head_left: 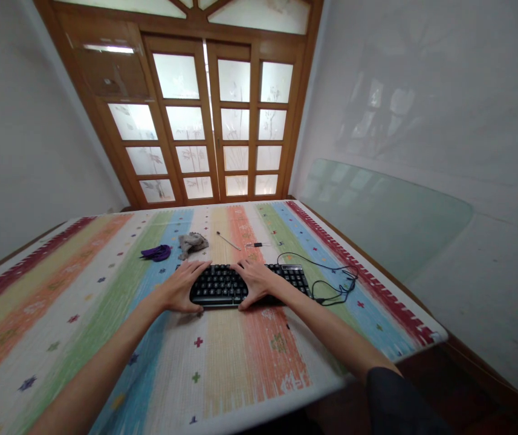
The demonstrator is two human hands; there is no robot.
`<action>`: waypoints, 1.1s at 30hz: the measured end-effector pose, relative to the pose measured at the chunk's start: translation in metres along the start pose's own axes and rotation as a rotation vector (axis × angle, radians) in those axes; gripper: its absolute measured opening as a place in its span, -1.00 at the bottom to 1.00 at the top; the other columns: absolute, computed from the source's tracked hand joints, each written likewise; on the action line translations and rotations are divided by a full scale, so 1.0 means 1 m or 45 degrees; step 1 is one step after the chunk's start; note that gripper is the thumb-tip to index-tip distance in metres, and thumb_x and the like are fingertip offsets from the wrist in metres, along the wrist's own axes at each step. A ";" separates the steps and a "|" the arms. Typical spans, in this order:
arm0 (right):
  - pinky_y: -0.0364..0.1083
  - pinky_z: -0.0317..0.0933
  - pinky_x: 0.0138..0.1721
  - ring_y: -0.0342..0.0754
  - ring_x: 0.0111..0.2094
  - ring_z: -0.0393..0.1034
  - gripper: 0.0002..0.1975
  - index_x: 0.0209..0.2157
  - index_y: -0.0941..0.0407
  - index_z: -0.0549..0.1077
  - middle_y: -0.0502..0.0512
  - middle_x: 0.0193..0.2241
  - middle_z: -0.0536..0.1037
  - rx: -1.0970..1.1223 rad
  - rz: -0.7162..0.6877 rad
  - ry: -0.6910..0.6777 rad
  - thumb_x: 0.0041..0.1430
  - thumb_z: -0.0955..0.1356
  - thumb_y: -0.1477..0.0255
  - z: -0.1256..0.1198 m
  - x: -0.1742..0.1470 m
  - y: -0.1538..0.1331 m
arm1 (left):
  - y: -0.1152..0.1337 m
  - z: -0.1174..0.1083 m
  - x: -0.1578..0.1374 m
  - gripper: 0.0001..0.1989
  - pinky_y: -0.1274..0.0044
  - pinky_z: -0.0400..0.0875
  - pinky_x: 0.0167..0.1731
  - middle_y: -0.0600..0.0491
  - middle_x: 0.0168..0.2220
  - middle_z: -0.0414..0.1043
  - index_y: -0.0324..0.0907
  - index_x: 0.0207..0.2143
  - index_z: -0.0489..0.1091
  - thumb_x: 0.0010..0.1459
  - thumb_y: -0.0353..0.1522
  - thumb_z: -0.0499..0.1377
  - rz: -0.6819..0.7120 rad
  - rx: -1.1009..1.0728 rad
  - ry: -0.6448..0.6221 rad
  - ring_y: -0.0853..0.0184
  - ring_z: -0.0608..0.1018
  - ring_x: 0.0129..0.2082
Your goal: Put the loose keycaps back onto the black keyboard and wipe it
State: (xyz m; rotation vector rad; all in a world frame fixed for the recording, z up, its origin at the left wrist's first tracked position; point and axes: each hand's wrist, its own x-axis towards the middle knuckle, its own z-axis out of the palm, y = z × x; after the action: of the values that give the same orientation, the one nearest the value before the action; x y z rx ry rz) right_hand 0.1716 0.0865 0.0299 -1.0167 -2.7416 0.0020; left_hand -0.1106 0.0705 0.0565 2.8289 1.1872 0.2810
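Observation:
A black keyboard lies on the striped tablecloth, its long side facing me. My left hand spans its left end, thumb at the near edge and fingers over the far edge. Farther right, my right hand grips it the same way, covering part of the keys. The number keys show beyond my right wrist. From the far edge a black cable runs out and lies in loose loops to the right.
Behind the keyboard lie a crumpled grey cloth, a bundled purple item, a thin dark-tipped stick and a small black-and-clear tool. The tablecloth covers the table. A glass sheet leans against the right wall.

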 end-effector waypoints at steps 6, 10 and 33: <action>0.22 0.24 0.01 0.32 -0.01 0.29 0.02 0.09 0.19 0.25 0.35 -0.02 0.40 -0.050 0.348 0.250 -0.32 0.52 -0.11 -0.025 -0.005 0.033 | 0.009 -0.001 0.031 -0.39 0.08 -0.02 0.30 -0.14 0.32 0.10 -0.15 0.27 0.15 0.19 -0.22 0.09 -0.084 0.056 0.498 -0.03 0.09 0.35; 0.19 0.22 0.05 0.30 0.02 0.29 -0.06 0.09 0.17 0.22 0.33 0.00 0.39 -0.058 0.582 0.416 -0.22 0.50 -0.09 -0.039 -0.008 0.064 | 0.017 0.023 0.063 -0.59 0.17 0.13 0.25 -0.14 0.19 0.30 -0.15 0.12 0.34 0.21 -0.36 0.06 -0.088 0.008 0.534 0.05 0.29 0.23; 0.19 0.26 -0.02 0.33 0.02 0.35 -0.11 0.07 0.17 0.20 0.38 -0.04 0.45 -0.092 1.235 0.251 -0.14 0.47 -0.09 -0.027 -0.016 0.174 | 0.031 0.094 0.203 -0.72 0.31 0.25 0.00 -0.20 -0.06 0.50 -0.22 -0.05 0.47 0.31 -0.39 0.02 -0.484 -0.045 0.259 0.09 0.45 0.03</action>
State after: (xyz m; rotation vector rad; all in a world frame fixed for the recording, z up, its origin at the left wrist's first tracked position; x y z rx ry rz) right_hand 0.3012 0.2066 0.0399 -2.1052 -1.8415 -0.0390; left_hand 0.0681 0.1952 -0.0023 2.5187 1.7041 0.5652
